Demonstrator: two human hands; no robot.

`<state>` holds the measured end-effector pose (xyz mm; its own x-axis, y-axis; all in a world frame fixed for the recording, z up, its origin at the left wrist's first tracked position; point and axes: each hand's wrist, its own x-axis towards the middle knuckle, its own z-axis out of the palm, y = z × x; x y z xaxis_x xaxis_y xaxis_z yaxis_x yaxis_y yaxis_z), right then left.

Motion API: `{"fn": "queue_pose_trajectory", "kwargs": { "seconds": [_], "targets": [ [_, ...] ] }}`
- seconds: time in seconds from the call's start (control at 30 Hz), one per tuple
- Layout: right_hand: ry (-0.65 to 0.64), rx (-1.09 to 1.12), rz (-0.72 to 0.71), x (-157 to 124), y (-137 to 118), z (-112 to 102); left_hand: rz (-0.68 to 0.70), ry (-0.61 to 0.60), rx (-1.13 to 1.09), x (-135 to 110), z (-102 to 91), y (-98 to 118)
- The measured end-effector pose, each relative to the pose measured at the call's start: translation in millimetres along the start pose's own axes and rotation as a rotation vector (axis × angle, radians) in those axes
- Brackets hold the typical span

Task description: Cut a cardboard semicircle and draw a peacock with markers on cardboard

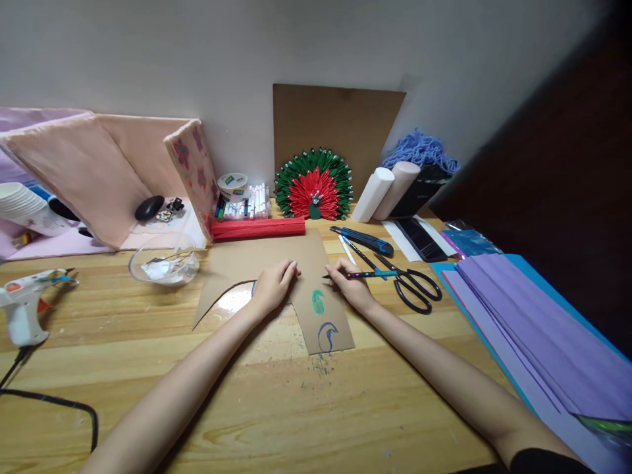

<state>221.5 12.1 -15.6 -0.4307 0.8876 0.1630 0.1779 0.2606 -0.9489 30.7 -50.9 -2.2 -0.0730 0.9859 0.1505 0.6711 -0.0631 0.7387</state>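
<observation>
My right hand (348, 284) is closed round a dark pencil (372, 274) with coloured dots. The pencil's tip points left, just above a sheet of brown cardboard (309, 253). My left hand (272, 286) rests on the same sheet with its fingers curled in, and nothing shows in it. The cardboard has a curved cut-out along its near left side. On its right strip are a green filled-in shape (318, 302) and a blue crescent-like outline (328, 336). Beside my right hand lie black-handled scissors (412, 289), a blue utility knife (365, 241) and a white stick (347, 249).
A red and green paper peacock (316, 187) stands behind the cardboard, near a red paper roll (259, 228) and markers (254, 203). A glue gun (24, 309) and clear bowl (165, 260) are at left. Purple sheets (538, 329) lie at right.
</observation>
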Motion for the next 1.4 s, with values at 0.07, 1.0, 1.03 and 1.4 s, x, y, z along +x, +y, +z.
{"fn": "queue_pose_trajectory", "kwargs": {
  "seconds": [0.07, 1.0, 1.03, 1.4],
  "targets": [
    [0.031, 0.098, 0.038, 6, 4, -2, -0.004, -0.002, 0.0, 0, -0.5, 0],
    [-0.132, 0.031, 0.007, 1, -11, 1, 0.155, -0.112, 0.075, -13, -8.8, 15],
    [-0.13, 0.007, 0.007, 2, -12, 1, 0.153, -0.121, 0.056, -13, -8.7, 15],
    [-0.116, -0.112, 0.001, 5, -10, 9, 0.079, -0.2, -0.06, -5, -7.2, 13]
  ]
}}
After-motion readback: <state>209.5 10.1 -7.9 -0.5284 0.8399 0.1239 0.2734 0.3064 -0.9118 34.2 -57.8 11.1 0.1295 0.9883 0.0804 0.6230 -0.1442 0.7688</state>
